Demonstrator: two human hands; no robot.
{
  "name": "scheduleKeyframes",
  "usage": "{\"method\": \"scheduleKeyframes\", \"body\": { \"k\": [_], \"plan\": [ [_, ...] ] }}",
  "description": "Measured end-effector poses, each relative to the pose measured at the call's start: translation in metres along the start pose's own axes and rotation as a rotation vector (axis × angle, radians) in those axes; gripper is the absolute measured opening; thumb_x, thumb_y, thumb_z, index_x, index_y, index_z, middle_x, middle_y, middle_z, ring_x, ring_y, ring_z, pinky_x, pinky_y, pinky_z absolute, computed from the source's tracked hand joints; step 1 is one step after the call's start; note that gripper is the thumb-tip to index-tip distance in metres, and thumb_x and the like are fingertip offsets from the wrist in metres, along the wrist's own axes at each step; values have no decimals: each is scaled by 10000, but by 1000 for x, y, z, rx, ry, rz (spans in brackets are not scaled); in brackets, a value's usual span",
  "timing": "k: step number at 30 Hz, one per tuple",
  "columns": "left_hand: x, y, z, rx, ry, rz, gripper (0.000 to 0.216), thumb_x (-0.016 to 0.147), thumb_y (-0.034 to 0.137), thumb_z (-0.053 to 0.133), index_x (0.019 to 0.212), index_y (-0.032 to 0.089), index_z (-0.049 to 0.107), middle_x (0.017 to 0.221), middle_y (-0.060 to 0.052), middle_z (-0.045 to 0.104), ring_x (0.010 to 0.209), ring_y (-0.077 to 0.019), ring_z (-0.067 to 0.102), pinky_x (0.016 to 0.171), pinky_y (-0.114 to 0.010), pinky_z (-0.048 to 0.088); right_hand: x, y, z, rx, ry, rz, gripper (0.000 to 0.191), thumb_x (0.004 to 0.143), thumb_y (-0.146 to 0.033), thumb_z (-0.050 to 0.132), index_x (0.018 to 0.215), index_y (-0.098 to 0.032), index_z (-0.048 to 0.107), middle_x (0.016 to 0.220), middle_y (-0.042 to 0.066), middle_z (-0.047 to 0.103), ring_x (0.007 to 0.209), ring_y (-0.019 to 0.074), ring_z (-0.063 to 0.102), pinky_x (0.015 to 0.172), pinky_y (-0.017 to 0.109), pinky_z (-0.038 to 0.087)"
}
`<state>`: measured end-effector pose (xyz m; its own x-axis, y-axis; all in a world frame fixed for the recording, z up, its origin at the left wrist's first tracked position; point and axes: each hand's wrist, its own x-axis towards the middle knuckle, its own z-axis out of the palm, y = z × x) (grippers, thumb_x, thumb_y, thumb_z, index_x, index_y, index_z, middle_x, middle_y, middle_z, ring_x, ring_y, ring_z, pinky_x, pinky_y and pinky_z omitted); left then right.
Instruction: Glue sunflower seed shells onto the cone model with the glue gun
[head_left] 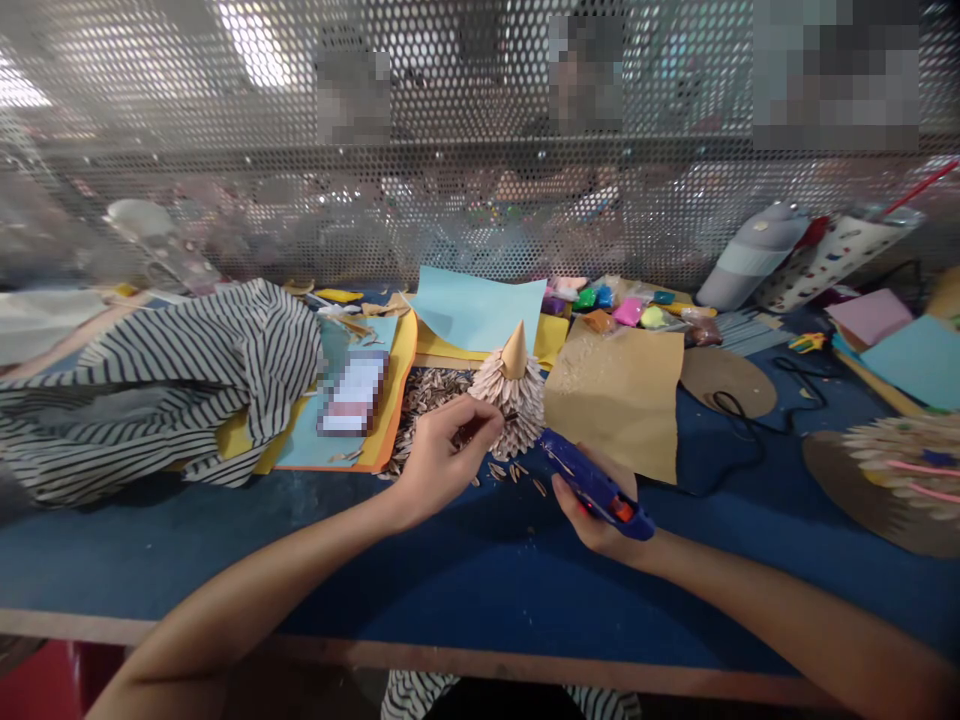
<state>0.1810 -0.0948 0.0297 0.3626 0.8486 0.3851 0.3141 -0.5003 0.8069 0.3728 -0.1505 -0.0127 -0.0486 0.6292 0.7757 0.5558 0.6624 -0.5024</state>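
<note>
The left hand [442, 460] and right hand [596, 515] work just in front of an upright paper cone [516, 350] covered in overlapping seed husks, its bare tip pointing up. The cone stands at mid-table, between a heap of husks [427, 405] and a sheet of brown paper [615, 400]. The left fingertips [491, 420] are drawn together beside the cone's lower edge; whatever they pinch is too small to tell. The right hand is clamped around a blue hot glue gun [592, 485], whose narrow end lies close to the cone. The main risks appear to be a burn, if bare fingers stray near a hot nozzle in so tight a space, and a knock, which could topple the narrow cone or loosen its husks. A trailing black cord [750, 400] could also drag paper or snag the hand. The work surface is a dark blue table [225, 560] with a pale wooden front edge. On it lie a striped cloth [172, 390], a blurred phone [352, 393] on blue and orange card, packets of coloured clay [600, 298], and a cardboard disc [727, 382]. A perforated metal screen [480, 205] rises behind the table, with blurred figures beyond it.
</note>
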Motion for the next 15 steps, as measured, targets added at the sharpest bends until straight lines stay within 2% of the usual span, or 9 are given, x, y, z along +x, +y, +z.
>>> {"method": "scheduleKeyframes", "body": {
  "k": [15],
  "plan": [
    [0, 2, -2, -17, 12, 11, 207, 906, 275, 521, 759, 163, 615, 667, -14, 588, 602, -105, 502, 551, -238, 383, -3, 0, -3, 17, -103, 98, 180, 821, -166, 586, 715, -251, 468, 565, -35, 476, 444, 126, 504, 425, 257, 429]
  ]
}}
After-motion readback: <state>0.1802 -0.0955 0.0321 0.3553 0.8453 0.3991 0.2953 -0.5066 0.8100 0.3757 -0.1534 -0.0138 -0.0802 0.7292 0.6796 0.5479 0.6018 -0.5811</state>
